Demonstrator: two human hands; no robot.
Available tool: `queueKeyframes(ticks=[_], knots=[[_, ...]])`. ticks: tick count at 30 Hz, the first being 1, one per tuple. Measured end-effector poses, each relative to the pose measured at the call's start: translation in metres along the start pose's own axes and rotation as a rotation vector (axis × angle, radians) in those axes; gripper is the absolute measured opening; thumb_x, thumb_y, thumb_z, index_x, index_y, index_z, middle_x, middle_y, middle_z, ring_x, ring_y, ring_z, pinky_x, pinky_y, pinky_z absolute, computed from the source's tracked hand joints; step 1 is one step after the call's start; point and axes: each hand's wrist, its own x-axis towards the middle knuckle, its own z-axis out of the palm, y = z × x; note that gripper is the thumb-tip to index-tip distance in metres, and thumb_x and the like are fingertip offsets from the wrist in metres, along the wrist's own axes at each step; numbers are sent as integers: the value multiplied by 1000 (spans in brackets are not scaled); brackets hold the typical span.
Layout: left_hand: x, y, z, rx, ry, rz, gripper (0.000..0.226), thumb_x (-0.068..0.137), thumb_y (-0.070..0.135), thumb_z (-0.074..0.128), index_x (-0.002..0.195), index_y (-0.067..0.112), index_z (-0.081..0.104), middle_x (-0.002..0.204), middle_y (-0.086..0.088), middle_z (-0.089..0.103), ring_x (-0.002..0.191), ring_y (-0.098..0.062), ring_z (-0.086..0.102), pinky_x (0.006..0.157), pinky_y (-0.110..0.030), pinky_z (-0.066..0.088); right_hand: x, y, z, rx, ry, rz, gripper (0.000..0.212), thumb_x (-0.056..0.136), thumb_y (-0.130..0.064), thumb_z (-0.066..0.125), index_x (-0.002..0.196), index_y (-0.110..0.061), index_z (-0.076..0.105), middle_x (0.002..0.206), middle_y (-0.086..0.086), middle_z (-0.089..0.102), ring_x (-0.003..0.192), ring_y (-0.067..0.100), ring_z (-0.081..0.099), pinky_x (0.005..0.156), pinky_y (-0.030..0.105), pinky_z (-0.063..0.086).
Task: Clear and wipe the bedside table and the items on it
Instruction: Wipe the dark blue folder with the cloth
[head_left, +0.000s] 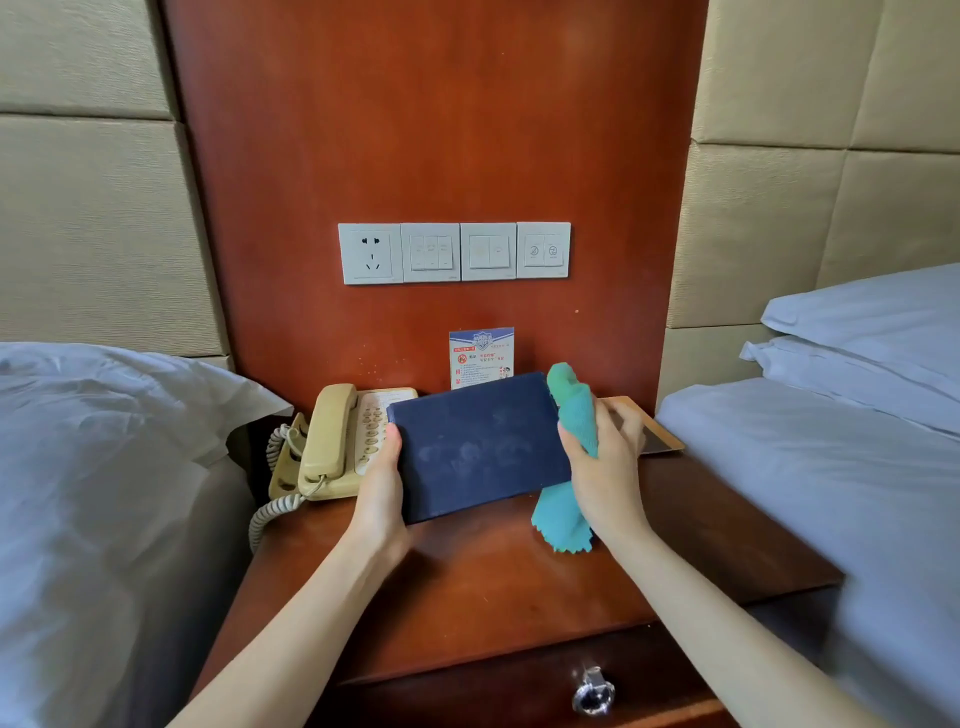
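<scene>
Head view: wooden bedside table (467, 597) between two white-sheeted beds, against a red-brown wall panel (431, 130) carrying a switch plate (454, 253); beige telephone (337, 447) at the table's rear left; notice card (480, 356) at its back edge; drawer knob (593, 691) below its front. Above the table, left hand (382, 499) grips a dusty blue folder (480, 447); right hand (605, 467) clutches a green cloth (571, 415) touching the folder's right edge.

Bare wood of the bedside table (467, 587) lay open below both hands' fingers. Left of the left fingers (393, 441) the telephone (332, 441) blocked passage; beyond the right fingers (621, 421) stood a notice card (480, 356) and a flat tray (657, 436).
</scene>
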Motion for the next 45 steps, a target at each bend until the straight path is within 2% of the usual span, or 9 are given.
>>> queueKeyframes(ticks=[6, 11, 17, 20, 23, 27, 31, 37, 45], knots=[[-2, -4, 5, 124, 83, 76, 47, 90, 62, 46, 122, 32, 61, 114, 2, 71, 107, -20, 66, 102, -44, 47, 30, -9, 12, -575, -83, -220, 68, 92, -26, 60, 148, -32, 22, 118, 4, 41, 88, 10, 47, 53, 13, 37], [2, -8, 5, 177, 115, 161, 50, 94, 60, 40, 131, 30, 56, 131, 6, 61, 123, -14, 54, 112, -43, 37, 4, -21, 37, -517, -158, -497, 56, 83, -11, 66, 135, -20, 49, 110, 5, 45, 98, 23, 50, 76, 37, 51], [0, -1, -8, 222, 70, 243, 56, 99, 56, 29, 119, 20, 65, 120, -4, 69, 117, -23, 62, 107, -50, 41, -43, -14, 52, -289, -526, -629, 56, 90, -49, 47, 140, -23, 47, 103, -8, 36, 98, 13, 38, 91, 26, 37], [0, 3, -5, 151, 94, 246, 54, 100, 55, 30, 115, 19, 68, 112, -4, 72, 109, -25, 66, 101, -49, 47, -29, -4, 35, -287, -387, -690, 36, 87, -41, 56, 118, -28, 67, 88, -10, 42, 89, 13, 44, 84, 30, 31], [1, 0, 3, 225, 126, 290, 47, 101, 53, 31, 115, 25, 67, 116, 6, 70, 114, -16, 62, 98, -33, 48, -4, 6, 22, -285, -135, -483, 24, 85, -22, 67, 107, -13, 72, 88, -1, 55, 90, 20, 55, 79, 39, 44], [1, -11, 7, 296, 83, 255, 34, 96, 61, 36, 106, 41, 62, 115, 21, 63, 105, 5, 57, 89, -23, 43, 15, -13, 31, -201, 55, -235, 30, 91, -20, 62, 118, -10, 65, 98, -4, 48, 92, 12, 55, 71, 22, 49], [0, -9, 3, 335, 83, 349, 43, 103, 44, 33, 128, 22, 60, 127, 5, 63, 120, -6, 56, 107, -31, 41, -22, -39, 67, -106, -196, -494, 37, 88, -16, 64, 125, -13, 62, 92, -3, 48, 83, 11, 54, 77, 27, 47], [2, 6, -10, 125, 169, 315, 45, 103, 45, 32, 106, 19, 68, 110, -8, 72, 107, -27, 66, 96, -44, 51, -56, -26, 69, 27, -527, -487, 41, 88, -15, 65, 128, -19, 60, 91, -8, 52, 86, 9, 55, 80, 29, 49], [8, 5, -8, 183, 329, 370, 37, 103, 45, 30, 109, 31, 64, 105, 18, 62, 98, -1, 56, 84, -19, 42, -35, 18, 21, -431, -791, -358, 36, 95, -40, 49, 131, -45, 51, 99, -12, 42, 98, 7, 38, 92, 30, 32]])
